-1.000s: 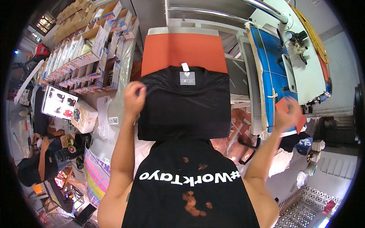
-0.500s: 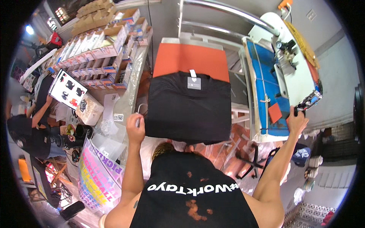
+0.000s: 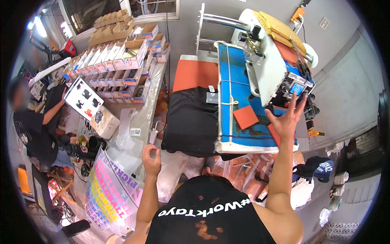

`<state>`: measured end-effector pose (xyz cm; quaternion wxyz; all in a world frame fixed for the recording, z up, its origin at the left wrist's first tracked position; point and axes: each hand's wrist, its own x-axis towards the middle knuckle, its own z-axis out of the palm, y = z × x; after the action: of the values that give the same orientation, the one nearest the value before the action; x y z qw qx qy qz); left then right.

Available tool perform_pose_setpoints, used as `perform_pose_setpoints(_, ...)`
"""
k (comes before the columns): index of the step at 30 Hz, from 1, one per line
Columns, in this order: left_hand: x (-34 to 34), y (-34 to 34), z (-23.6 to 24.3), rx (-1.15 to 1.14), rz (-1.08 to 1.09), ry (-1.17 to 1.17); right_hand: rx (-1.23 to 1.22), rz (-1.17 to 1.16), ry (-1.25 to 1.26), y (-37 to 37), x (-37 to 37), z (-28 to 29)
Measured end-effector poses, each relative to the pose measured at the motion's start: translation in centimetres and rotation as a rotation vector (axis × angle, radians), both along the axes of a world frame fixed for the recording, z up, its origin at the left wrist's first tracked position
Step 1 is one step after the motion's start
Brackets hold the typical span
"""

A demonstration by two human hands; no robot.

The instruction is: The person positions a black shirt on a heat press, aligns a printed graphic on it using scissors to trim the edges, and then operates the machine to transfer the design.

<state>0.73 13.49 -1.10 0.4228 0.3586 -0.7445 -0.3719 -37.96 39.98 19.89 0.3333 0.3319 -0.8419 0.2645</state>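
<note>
My left hand (image 3: 151, 160) is beside the worktable's edge, its fingers curled toward the thumb, with nothing visible in them. Just beyond it is a slim white tool with a cord (image 3: 153, 133). My right hand (image 3: 287, 120) has its fingers spread, the fingertips up by the control box (image 3: 295, 87) with a lit blue screen on the heat press. The blue-topped press head (image 3: 235, 91) covers the right part of a folded black T-shirt (image 3: 189, 122). That shirt lies on an orange pad (image 3: 195, 75), its grey neck label (image 3: 212, 97) partly showing.
Orange squares (image 3: 245, 117) lie on the blue top. Cardboard bins (image 3: 118, 61) fill the left table, with a picture sheet (image 3: 84, 99) and a colourful printed sheet (image 3: 111, 191) nearer. A co-worker in black (image 3: 34, 130) is at far left. Clear plastic (image 3: 239, 175) covers the floor.
The press head has swung left over the black shirt. My right hand has moved left and opened from its grip on the press. My left hand has drawn back from the white tool.
</note>
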Motion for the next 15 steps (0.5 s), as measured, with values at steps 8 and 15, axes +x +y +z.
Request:
perform_pose_setpoints(8,1.0,-0.4,7.0,-0.118,0.023,-0.040,-0.087,0.121,0.068,-7.3,5.3,-0.3)
perform_pose_setpoints(15,7.5,0.3,16.8,-0.418,0.289,-0.026,-0.170,0.182,0.144,-12.0,7.5,-0.6)
